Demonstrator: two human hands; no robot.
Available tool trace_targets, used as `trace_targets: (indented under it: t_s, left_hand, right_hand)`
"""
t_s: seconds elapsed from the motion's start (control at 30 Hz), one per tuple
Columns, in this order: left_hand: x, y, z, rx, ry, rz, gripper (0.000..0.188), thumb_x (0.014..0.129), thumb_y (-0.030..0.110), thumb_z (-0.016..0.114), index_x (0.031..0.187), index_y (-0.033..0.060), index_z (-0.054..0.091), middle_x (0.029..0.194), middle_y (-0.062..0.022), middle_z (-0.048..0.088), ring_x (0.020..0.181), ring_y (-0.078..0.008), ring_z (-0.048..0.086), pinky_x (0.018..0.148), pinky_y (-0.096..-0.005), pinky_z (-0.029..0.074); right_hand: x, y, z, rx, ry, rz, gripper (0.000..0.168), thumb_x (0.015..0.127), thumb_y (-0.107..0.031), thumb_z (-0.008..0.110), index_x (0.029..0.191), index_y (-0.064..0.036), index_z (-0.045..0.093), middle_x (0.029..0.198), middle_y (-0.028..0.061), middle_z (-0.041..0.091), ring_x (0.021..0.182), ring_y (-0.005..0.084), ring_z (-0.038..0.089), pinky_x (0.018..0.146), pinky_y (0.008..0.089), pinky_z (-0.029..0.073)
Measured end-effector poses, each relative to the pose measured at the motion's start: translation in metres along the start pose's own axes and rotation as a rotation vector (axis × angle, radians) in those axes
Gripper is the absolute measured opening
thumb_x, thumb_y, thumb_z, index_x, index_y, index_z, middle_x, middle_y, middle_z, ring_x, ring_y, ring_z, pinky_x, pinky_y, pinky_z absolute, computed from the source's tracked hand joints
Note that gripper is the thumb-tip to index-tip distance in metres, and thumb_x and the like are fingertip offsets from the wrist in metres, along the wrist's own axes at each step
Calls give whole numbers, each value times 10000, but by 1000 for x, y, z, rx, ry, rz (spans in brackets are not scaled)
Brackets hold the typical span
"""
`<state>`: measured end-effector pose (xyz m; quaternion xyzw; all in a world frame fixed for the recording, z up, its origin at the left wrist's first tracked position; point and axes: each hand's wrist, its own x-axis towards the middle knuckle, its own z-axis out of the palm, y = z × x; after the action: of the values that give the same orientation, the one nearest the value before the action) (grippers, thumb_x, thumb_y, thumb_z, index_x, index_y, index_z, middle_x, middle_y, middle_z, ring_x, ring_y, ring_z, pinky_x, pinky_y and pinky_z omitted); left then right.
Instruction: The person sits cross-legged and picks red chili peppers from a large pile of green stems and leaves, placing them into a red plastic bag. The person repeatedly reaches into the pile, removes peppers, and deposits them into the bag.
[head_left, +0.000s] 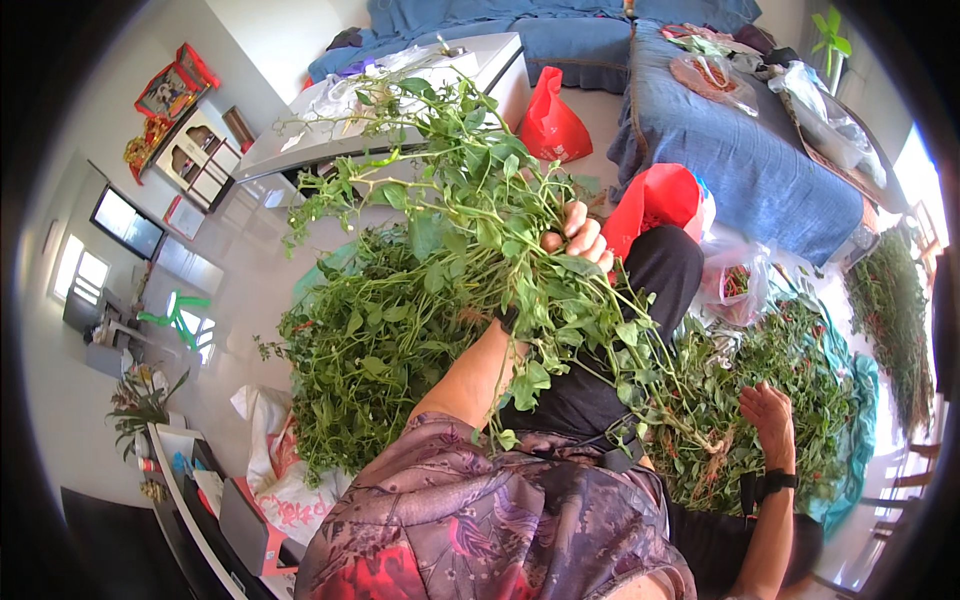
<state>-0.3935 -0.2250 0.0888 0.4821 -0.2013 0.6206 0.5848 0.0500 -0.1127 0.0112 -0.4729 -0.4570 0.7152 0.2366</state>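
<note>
My left hand (583, 238) grips the stems of a leafy uprooted chili pepper plant (480, 217), raised across my lap. A green chili (382, 160) hangs among its upper branches. Its root end (709, 446) seems to point towards my right side, though leaves cover part of the stem. My right hand (766, 418) is empty, fingers extended, over a pile of pulled chili plants (795, 360) dotted with red fruit. Beneath my left forearm spreads another heap of green plants (360, 375). An open red bag (660, 199) stands by my knee.
Beside the right pile sits a clear plastic bag (739, 281) containing chilies. A second red bag (553, 124) stands near the white table (491, 71). The blue-covered sofa (720, 150) carries plastic bags. A white woven sack (289, 487) lies at left; more plants (892, 322) lie far right.
</note>
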Motion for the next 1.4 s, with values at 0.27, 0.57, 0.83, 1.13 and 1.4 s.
trace_targets:
  t_s: [0.27,0.57,0.83,1.13,1.4]
  left_hand:
    - [-15,1,20,18,-37,-13,196,888,197,604,879,97,436,761,-4,496,704,-157,505,788,-379,427]
    - [-16,-15,39,-74,-69,-27,176,887,160,597,875,67,447,756,-46,541,763,-217,591,807,-414,451]
    - [-10,-22,49,29,-77,-20,217,911,235,578,839,101,422,680,10,509,631,-144,566,721,-348,465]
    - [-6,-26,54,4,-105,-32,219,914,245,572,837,102,425,687,8,517,639,-149,576,730,-341,459]
    - [-4,-29,55,-82,-65,-45,211,869,175,627,831,61,454,707,-52,532,673,-235,596,744,-413,462]
  right_hand:
    - [0,5,9,-29,31,16,282,874,-280,586,1007,-32,560,989,149,640,846,234,640,757,336,520]
    - [0,17,7,-135,-30,67,457,870,-297,582,1166,40,496,1010,172,634,857,240,639,762,340,519]
    - [-6,16,8,-134,-32,60,463,863,-283,587,1174,47,494,1012,177,634,861,247,640,768,330,520]
    - [-7,17,10,-140,-3,76,309,856,-267,616,1035,-20,562,931,137,656,800,226,649,726,329,527]
    - [-9,20,8,-183,-8,81,370,870,-254,588,1108,22,527,957,164,646,807,236,646,732,333,530]
